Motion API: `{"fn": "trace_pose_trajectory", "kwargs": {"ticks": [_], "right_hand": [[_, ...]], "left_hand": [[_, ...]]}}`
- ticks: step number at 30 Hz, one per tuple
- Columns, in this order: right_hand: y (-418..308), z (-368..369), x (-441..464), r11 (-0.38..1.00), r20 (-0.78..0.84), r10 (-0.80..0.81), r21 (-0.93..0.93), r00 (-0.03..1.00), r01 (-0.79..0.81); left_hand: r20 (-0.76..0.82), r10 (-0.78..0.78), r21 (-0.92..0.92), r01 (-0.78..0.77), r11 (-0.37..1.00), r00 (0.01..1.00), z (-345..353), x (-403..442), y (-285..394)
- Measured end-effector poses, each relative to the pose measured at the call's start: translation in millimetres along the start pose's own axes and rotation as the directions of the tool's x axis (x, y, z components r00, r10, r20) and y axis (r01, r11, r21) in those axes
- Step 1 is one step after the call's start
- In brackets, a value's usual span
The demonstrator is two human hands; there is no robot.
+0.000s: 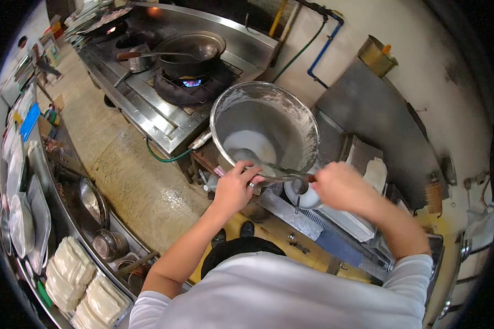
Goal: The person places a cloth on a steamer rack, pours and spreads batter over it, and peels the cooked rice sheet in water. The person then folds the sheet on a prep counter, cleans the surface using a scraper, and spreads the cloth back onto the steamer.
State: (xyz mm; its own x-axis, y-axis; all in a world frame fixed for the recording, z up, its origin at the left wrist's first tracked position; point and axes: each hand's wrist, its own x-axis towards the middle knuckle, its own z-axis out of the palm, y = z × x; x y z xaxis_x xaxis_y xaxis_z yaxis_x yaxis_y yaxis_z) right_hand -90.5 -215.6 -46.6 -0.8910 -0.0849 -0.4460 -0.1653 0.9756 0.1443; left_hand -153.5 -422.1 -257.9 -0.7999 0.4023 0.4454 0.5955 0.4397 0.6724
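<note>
A large metal mixing bowl (307,120) stands tilted in front of me, with whitish liquid (258,143) pooled at its near lower side and pale residue on its inner wall. My left hand (235,185) is closed on the near rim, fingers over the edge. My right hand (337,185), slightly blurred, grips the handle of a ladle (274,166). The ladle reaches across the rim, and its round head lies in the liquid, close to my left fingers. Below my right hand is a white container (304,197), partly hidden.
On the stove (153,112) beyond the bowl, a wok (189,60) sits over a blue flame with a ladle across it. A tray of white folded sheets (71,268) lies at the lower left. One person (43,59) stands far back along the aisle.
</note>
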Motion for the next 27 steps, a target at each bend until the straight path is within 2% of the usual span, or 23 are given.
{"fn": "trace_pose_trajectory", "kwargs": {"ticks": [1, 3, 6, 9, 13, 14, 17, 18, 21, 25, 27], "right_hand": [[-7, 22, 5, 1.0, -0.027, 0.022, 0.007, 0.999, -0.022], [-12, 70, 19, 0.999, -0.255, 0.001, -0.033, 0.967, -0.01], [-5, 90, 38, 0.986, -0.263, 0.112, -0.093, 0.958, -0.141], [20, 67, 30, 0.988, -0.129, 0.077, -0.123, 0.989, -0.093], [19, -4, 12, 1.0, 0.114, 0.015, 0.01, 0.993, -0.016], [19, 0, 14, 0.995, 0.092, -0.001, 0.103, 0.996, -0.008], [-2, 32, 24, 0.995, -0.003, 0.01, 0.1, 1.0, -0.01], [-6, 49, 32, 0.998, -0.065, 0.045, 0.056, 0.997, -0.041], [18, 68, 43, 0.997, -0.118, 0.065, -0.027, 0.991, -0.068], [33, 22, 19, 0.996, 0.026, -0.044, -0.078, 0.999, 0.046], [25, 5, 12, 0.996, 0.028, -0.072, -0.042, 0.997, 0.073]], "left_hand": [[-0.01, 0.003, -0.008, -0.003, 1.0, 1.0, 2, 0, -1], [-0.025, 0.01, -0.031, -0.011, 0.999, 1.0, 4, -1, -4], [-0.034, 0.013, -0.048, -0.015, 0.999, 0.999, 2, 0, -4], [-0.022, -0.018, -0.06, 0.017, 0.998, 1.0, 5, -2, -6], [-0.061, -0.028, -0.07, 0.023, 0.997, 0.998, 9, -2, -4], [-0.066, -0.03, -0.07, 0.025, 0.997, 0.997, 9, -2, -3], [-0.078, -0.045, -0.077, 0.039, 0.996, 0.996, 12, 0, -2], [-0.075, -0.056, -0.081, 0.049, 0.995, 0.996, 12, -1, -2], [-0.047, -0.092, -0.078, 0.088, 0.993, 0.995, 5, 0, 5], [-0.066, -0.073, -0.038, 0.071, 0.997, 0.995, 11, -2, 3], [-0.084, -0.069, -0.038, 0.066, 0.997, 0.994, 12, -1, 5]]}}
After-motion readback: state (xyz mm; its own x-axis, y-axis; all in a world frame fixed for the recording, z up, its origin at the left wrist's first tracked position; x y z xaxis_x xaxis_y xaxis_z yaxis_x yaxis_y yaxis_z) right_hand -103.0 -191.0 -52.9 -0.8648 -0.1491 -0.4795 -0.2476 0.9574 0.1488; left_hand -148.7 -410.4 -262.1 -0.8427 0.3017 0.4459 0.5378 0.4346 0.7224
